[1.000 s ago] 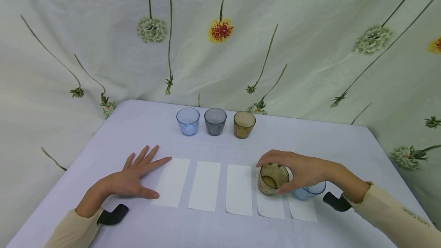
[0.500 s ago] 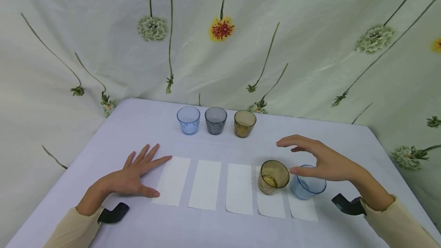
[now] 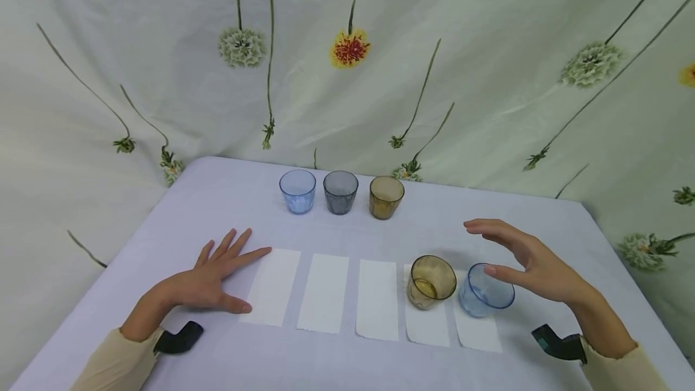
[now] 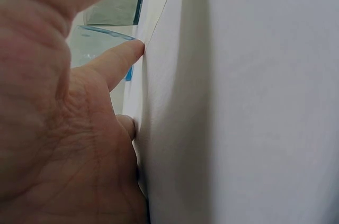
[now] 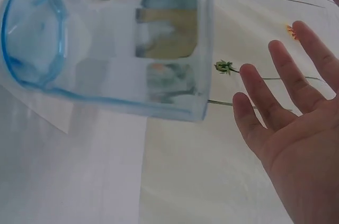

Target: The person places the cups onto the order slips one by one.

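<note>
My left hand (image 3: 209, 279) lies with fingers spread on the table, its fingertips right at the leftmost white paper strip (image 3: 272, 287). Over the right side my right hand (image 3: 534, 261) hovers with extended, parted fingers and holds nothing. Its thumb overlaps the rim of a near blue glass (image 3: 485, 294) in the head view; in the right wrist view that blue glass (image 5: 106, 97) looms large beside the fingers. Just left of it stands an amber glass (image 3: 426, 294), upright on the fourth paper strip (image 3: 428, 333). The blue one is on the rightmost strip (image 3: 479, 335).
Along the far part of the white-covered table (image 3: 260, 361) stand another blue glass (image 3: 297, 198), a grey glass (image 3: 340, 198) and a second amber glass (image 3: 387, 201). Two more paper strips, the second (image 3: 324, 294) and the middle one (image 3: 377, 300), lie between. A flower-print cloth (image 3: 304, 95) hangs behind.
My right hand has let go of the near amber glass and moved off to the right, past the blue glass. The amber glass stays on its strip. My left hand has not moved.
</note>
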Demonstrator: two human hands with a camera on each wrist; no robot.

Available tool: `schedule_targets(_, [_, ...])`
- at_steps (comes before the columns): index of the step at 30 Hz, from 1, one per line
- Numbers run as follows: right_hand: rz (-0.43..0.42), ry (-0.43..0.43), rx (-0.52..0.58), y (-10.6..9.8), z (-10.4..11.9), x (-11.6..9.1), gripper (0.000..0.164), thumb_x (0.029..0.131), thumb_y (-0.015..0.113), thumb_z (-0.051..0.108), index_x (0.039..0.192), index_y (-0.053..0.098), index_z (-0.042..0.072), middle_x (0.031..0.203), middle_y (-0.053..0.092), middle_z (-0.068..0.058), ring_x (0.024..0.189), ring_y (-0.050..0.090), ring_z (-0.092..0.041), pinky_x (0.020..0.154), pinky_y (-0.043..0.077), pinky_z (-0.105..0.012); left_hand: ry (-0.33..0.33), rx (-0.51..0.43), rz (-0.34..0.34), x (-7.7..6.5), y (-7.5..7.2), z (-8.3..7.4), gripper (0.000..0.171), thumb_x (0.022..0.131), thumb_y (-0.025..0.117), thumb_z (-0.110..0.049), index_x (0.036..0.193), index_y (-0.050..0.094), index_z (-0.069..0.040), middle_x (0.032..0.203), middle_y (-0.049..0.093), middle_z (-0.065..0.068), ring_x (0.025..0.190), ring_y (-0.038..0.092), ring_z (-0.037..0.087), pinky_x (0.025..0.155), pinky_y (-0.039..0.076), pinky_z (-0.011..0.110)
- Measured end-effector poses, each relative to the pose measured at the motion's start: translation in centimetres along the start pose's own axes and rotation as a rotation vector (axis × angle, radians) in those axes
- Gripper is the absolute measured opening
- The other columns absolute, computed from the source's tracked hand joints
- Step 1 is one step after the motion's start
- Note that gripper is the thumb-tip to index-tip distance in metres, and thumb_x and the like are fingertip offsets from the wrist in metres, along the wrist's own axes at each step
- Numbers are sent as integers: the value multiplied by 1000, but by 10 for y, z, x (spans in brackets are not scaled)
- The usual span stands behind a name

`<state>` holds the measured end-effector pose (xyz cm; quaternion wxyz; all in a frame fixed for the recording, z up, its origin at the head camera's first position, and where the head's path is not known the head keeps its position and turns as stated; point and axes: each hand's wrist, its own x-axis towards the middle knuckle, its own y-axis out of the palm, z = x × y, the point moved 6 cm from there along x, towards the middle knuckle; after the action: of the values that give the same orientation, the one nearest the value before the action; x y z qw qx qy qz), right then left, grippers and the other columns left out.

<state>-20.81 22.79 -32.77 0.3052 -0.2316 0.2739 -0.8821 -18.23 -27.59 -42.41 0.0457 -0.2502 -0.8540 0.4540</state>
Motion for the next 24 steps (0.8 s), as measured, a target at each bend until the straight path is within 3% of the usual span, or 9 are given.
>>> schedule_targets(7, [-25,-108,164,3,-7,-7,61,86,58,-22,143,44,-8,151,41,-21,143,39,-14,115,31,-18,4,-11,5,-2,-3,-2,95,75,82,-49,155,35,-30,166,-3,26,149,-17,52,108,-17,73])
schedule_targets(12, [-32,-138,218,2,-11,-14,61,84,55,-26,143,42,-10,153,40,-20,145,37,-15,115,30,-18,7,-6,10,1,-3,-3,96,75,82,-49,156,35,-29,166,-3,27,149,-17,52,108,-17,73])
schedule_targets(15, [-44,-125,236,1,-15,-20,59,86,52,-26,143,40,-13,154,38,-22,146,35,-16,115,31,-18,4,-1,10,1,-2,-2,96,74,82,-50,156,35,-30,166,-3,26,149,-17,52,108,-17,73])
schedule_targets(20, [-65,-27,265,3,-23,-31,56,90,48,-22,144,38,-12,156,39,-16,144,38,-11,112,34,-16,-1,3,5,1,-1,-1,97,74,82,-50,156,34,-31,166,-3,25,149,-17,51,109,-17,73])
schedule_targets(24, [-64,-39,313,5,-28,-40,55,90,43,-24,144,36,-14,157,39,-14,144,40,-13,112,36,-17,1,-4,7,1,0,-1,96,74,82,-50,156,34,-31,166,-3,25,150,-18,50,109,-17,73])
